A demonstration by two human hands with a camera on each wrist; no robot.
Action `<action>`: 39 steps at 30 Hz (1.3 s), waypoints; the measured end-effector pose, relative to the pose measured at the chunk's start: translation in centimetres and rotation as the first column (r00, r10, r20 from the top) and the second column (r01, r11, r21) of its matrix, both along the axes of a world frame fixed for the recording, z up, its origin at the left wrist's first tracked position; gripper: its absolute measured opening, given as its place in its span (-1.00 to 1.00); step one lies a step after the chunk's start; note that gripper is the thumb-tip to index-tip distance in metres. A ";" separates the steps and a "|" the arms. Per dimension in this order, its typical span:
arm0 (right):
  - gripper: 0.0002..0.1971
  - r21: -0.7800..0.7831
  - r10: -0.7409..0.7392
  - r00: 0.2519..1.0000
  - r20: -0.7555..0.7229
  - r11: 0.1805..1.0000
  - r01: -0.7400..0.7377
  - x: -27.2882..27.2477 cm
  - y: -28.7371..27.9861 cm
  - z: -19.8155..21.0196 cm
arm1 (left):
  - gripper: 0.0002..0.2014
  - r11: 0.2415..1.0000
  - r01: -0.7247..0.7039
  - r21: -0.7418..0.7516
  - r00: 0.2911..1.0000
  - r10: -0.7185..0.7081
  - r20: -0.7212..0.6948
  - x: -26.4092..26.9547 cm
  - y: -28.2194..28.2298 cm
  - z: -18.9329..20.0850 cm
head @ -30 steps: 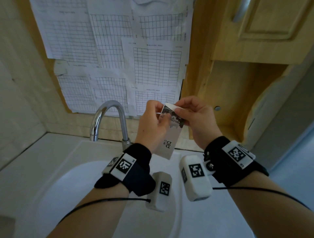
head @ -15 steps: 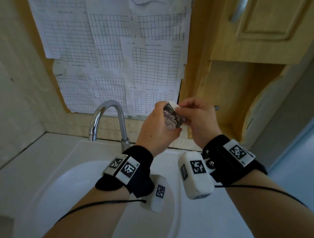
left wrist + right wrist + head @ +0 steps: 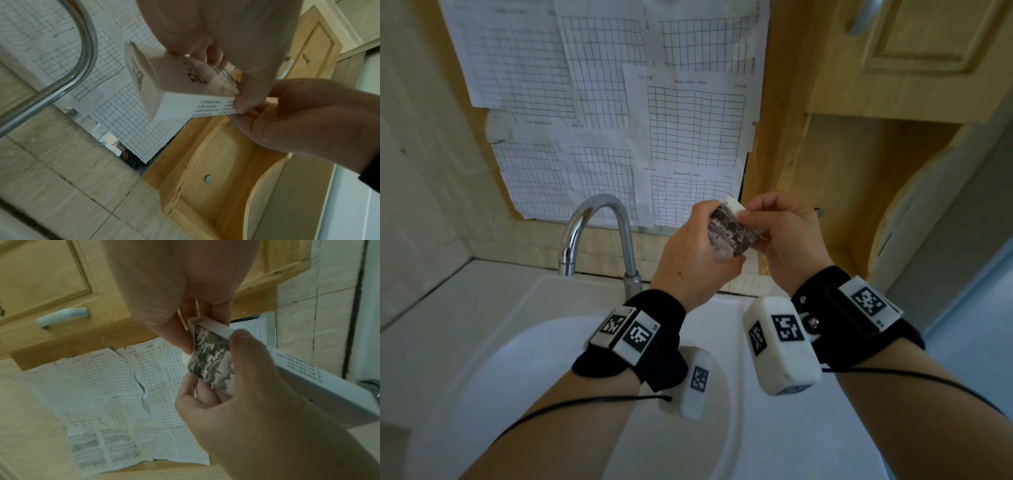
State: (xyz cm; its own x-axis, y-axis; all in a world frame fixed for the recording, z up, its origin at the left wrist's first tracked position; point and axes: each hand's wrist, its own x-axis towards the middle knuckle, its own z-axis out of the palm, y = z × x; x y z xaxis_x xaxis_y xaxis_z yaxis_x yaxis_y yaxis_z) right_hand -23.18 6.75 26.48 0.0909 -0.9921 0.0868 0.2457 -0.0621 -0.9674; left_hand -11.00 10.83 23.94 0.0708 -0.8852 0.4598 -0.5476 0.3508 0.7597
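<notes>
Over the sink, both hands hold a small white carton (image 3: 730, 232) with a grey printed picture on one face. My left hand (image 3: 700, 245) wraps around its body, thumb underneath. My right hand (image 3: 756, 224) pinches the carton's top end between thumb and fingers. In the left wrist view the carton (image 3: 164, 84) shows dark lettering and small print, with the right hand (image 3: 304, 113) at its far end. In the right wrist view the picture face of the carton (image 3: 213, 365) lies between the right thumb and the left hand (image 3: 257, 402). The flap itself is hidden by fingers.
A chrome tap (image 3: 599, 222) arches over the white sink (image 3: 482, 346) at left. Gridded paper sheets (image 3: 619, 102) cover the wall behind. A wooden cabinet (image 3: 914, 61) with a handle hangs at upper right, above an open wooden shelf recess (image 3: 852, 192).
The carton has tilted up and its lower end has gone behind my left hand, which now wraps it more fully. My right hand stays pinched on the top end.
</notes>
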 end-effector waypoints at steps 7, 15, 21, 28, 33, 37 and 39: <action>-0.78 0.021 0.031 0.999 0.025 0.999 -0.032 -0.4 0.1 0.1 | -0.34 1.000 0.003 -0.009 1.000 -0.003 -0.014 0.0 0.1 -0.1; -0.79 0.010 0.007 1.000 -0.012 1.000 -0.007 -0.5 0.0 0.0 | -0.31 1.000 0.016 -0.016 1.000 -0.015 0.012 -0.3 0.2 -0.3; -0.82 0.028 0.011 1.000 0.007 1.000 -0.011 -0.9 0.3 0.1 | -0.33 0.994 0.056 -0.092 0.992 -0.045 0.118 -0.1 -0.6 -0.8; -0.85 0.025 0.035 0.999 -0.009 0.999 -0.035 -1.1 0.4 0.1 | -0.36 0.993 0.052 -0.103 0.992 -0.040 0.118 -0.2 -0.7 -0.8; -0.86 0.010 0.055 0.998 -0.028 0.998 -0.055 -1.1 0.4 -0.2 | -0.37 0.995 0.054 -0.086 0.994 -0.045 0.102 -0.3 -0.6 -0.7; -0.88 -0.028 0.060 0.995 -0.082 0.998 -0.062 -1.1 0.4 -0.3 | -0.37 0.997 0.036 -0.065 0.997 -0.032 0.068 -0.3 -0.6 -0.7; -0.85 -0.052 0.064 0.988 -0.143 0.996 -0.072 -1.1 0.4 -0.4 | -0.36 0.997 0.026 -0.068 0.998 -0.022 0.052 -0.3 -0.7 -0.8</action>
